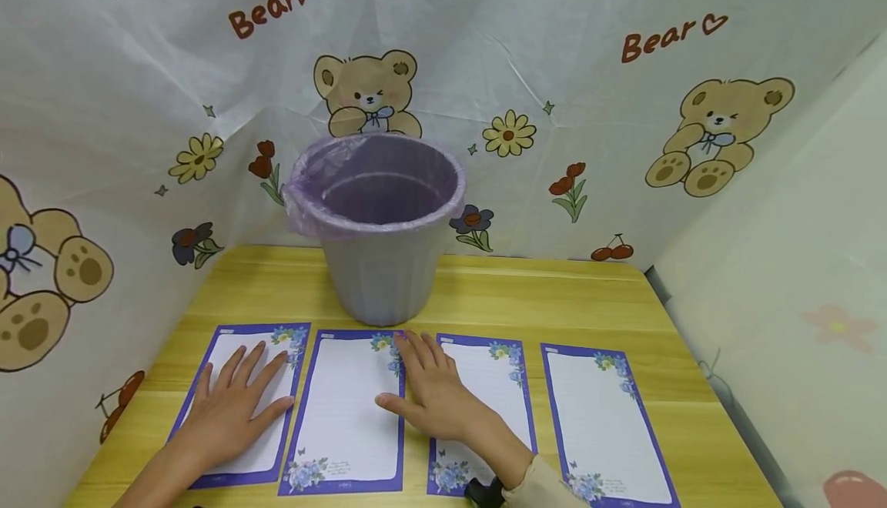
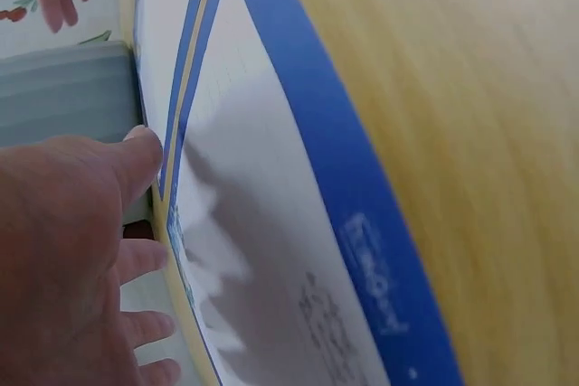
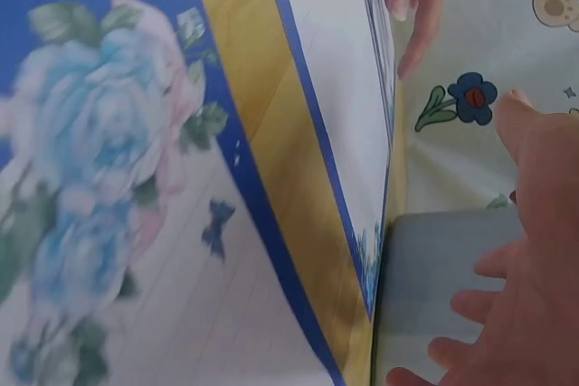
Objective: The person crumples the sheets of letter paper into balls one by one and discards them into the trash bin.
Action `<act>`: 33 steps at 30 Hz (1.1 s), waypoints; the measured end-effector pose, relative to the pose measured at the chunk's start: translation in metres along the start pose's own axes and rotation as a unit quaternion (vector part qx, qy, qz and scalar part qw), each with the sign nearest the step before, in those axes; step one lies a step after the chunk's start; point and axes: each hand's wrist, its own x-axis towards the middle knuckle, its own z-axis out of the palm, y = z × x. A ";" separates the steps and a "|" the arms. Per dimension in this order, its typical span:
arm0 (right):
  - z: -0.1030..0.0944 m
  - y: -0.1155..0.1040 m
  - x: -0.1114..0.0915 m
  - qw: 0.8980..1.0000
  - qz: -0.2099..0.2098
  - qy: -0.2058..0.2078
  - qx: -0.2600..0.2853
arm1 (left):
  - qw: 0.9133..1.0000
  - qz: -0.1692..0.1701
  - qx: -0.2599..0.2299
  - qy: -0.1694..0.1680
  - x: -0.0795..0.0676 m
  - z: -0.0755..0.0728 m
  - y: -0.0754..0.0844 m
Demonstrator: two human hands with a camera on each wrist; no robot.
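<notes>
Several sheets of letter paper with purple-blue borders and blue flower corners lie in a row. My left hand (image 1: 232, 416) is spread, palm down, over the leftmost sheet (image 1: 266, 458); in the left wrist view its shadow falls on the paper (image 2: 244, 178). Fingers extended and thumb out to the side, my right hand (image 1: 436, 396) is over the gap between the two middle sheets, the left one (image 1: 356, 408) and the right one (image 1: 488, 385). Neither hand holds anything. Whether they touch the paper is hard to tell. The rightmost sheet (image 1: 603, 423) lies apart from both hands.
Behind the sheets, a grey bin (image 1: 384, 277) with a purple plastic liner (image 1: 305, 200) stands on the wood-grain table (image 1: 554, 292). A white cloth (image 1: 450, 15) printed with bears and flowers hangs at the back and sides. A dark strap (image 1: 485, 492) is at the right wrist.
</notes>
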 end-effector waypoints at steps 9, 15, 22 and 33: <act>0.017 -0.013 0.013 1.000 -0.022 -0.001 0.005 | 1.000 0.000 -0.004 -0.026 -0.007 -0.005 -0.018; 0.026 -0.022 0.023 0.999 -0.031 -0.013 -0.023 | 0.999 -0.007 -0.013 -0.051 -0.006 -0.020 -0.040; 0.032 -0.038 0.032 0.996 -0.055 -0.023 -0.073 | 0.998 -0.002 0.008 -0.068 -0.003 -0.031 -0.063; 0.052 -0.061 0.052 0.992 -0.065 -0.037 -0.101 | 0.995 -0.004 0.016 -0.095 -0.002 -0.039 -0.077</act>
